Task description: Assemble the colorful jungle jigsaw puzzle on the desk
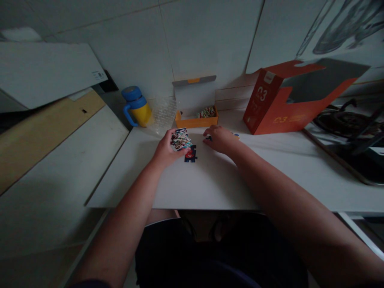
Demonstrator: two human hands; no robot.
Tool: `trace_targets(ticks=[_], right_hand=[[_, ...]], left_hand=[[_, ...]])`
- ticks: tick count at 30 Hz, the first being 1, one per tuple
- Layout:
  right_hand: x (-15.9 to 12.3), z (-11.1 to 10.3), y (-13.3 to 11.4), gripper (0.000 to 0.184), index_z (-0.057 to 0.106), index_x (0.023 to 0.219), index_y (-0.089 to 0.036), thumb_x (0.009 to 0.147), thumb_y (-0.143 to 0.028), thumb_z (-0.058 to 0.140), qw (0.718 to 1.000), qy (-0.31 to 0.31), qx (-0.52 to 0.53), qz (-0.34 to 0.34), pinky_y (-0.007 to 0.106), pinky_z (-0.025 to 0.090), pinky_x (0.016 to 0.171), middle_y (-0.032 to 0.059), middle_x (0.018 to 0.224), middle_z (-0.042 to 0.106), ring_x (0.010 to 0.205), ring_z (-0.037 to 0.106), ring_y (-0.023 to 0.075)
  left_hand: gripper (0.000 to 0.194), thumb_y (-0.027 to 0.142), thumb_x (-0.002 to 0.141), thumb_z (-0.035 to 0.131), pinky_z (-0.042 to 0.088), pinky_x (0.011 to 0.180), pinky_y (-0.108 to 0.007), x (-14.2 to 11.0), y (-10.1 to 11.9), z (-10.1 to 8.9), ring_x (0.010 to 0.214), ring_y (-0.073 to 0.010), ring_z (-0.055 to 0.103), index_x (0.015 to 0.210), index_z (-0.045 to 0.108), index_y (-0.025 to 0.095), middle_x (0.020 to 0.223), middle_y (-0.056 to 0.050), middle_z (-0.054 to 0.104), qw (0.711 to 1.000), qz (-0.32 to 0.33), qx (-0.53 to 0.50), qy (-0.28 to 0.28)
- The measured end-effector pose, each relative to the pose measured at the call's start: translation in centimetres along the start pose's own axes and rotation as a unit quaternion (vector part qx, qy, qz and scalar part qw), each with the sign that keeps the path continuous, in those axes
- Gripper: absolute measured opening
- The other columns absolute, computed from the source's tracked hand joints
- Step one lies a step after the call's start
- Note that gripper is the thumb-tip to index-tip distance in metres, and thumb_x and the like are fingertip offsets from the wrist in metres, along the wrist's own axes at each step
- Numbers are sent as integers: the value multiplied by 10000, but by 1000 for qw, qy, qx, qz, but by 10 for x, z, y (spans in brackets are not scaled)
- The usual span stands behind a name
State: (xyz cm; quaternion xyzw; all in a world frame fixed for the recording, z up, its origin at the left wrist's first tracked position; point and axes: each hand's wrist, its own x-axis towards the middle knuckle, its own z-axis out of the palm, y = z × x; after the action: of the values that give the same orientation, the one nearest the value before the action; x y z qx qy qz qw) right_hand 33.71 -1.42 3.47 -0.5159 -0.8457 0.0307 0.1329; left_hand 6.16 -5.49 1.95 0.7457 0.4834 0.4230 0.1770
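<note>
My left hand (163, 151) is closed around a stack of jigsaw pieces (181, 139), seen mostly by their edges. Beneath its thumb, at the near side of the stack, is a dark blue jigsaw piece with a red patch (190, 155). To the right, my right hand (221, 139) is low over the white table, its fingers curled about a dark jigsaw piece (209, 137) that they partly hide. Part of another jigsaw piece (237, 135) shows beyond that wrist. Behind both hands stands an orange-edged box (196, 122), lid raised, with more pieces inside.
A blue and yellow flask (138, 108) stands at the back left beside a crumpled clear plastic bag (163, 114). An open orange carton (270, 108) sits at the back right. Farther right is a dark tray (354, 160) with objects. White boards (45, 72) flank the table's left.
</note>
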Motion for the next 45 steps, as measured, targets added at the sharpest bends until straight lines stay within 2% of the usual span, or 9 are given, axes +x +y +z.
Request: trace_targets(ticks=[5,11,18,21,25,29,36,41,45], right_hand=[[1,-1,-12,308,745,1291,-177,1079,-349,603,990,77,95,-70,368,533,990,152,1293,741,1091,721,264],[0,5,-17,314,717,1272,-178,1083,-406,613,952,151,209,-162,395,568,905,142,1192,765,980,730,250],[-4,5,-23,609,543,1578,-238,1007,-334,731,924,158,230,-261,433,600,969,164,1389,683,1134,712,277],[-4,3,-27,598,560,1588,-273,1018,-331,729,912,161,217,-308,465,570,1056,166,1431,646,1268,671,308],[-4,2,-35,495,641,1518,-292,1028,-290,713,911,148,195,-331,469,551,1073,137,1405,670,1259,671,301],[-4,3,-39,489,658,1482,-284,1001,-262,740,912,131,218,-322,446,546,1059,123,1351,693,1223,673,286],[-6,5,-40,474,648,1380,-231,933,-282,797,936,111,253,-217,373,533,940,117,1317,723,1048,696,249],[-5,5,-37,458,641,1321,-234,904,-302,819,937,111,276,-185,351,527,858,94,1254,750,942,696,217],[-4,6,-38,452,636,1202,-233,831,-327,876,931,113,321,-135,335,522,776,63,1133,764,860,700,201]], left_hand=[[874,465,726,941,558,1086,-435,-3,9,1,1197,-295,717,1449,523,207,1350,-128,717,998,22,44,-43],[802,527,775,912,555,1079,-457,0,-5,3,1214,-300,707,1423,543,233,1350,-129,707,998,-46,-39,1],[730,504,860,862,537,1106,-436,1,-11,8,1227,-265,697,1457,515,266,1395,-115,671,985,-47,-166,-16],[621,488,889,830,501,1143,-420,0,-8,9,1270,-262,669,1402,568,256,1394,-93,682,987,-16,-153,-54],[481,475,914,785,507,1102,-381,2,-7,9,1237,-255,673,1298,633,229,1299,-75,728,985,-8,-143,-100],[435,513,934,756,525,1058,-362,4,-8,7,1184,-247,684,1242,663,220,1226,-69,746,984,-15,-134,-119],[671,552,761,929,577,1059,-437,1,-2,8,1193,-303,729,1269,659,207,1304,-124,760,966,-72,-193,-157],[704,562,779,922,574,1114,-497,0,-7,11,1243,-319,730,1326,660,206,1358,-139,752,964,-91,-199,-152],[785,574,773,925,594,1082,-471,1,-13,12,1220,-313,742,1400,631,204,1376,-136,746,963,-101,-196,-152]])
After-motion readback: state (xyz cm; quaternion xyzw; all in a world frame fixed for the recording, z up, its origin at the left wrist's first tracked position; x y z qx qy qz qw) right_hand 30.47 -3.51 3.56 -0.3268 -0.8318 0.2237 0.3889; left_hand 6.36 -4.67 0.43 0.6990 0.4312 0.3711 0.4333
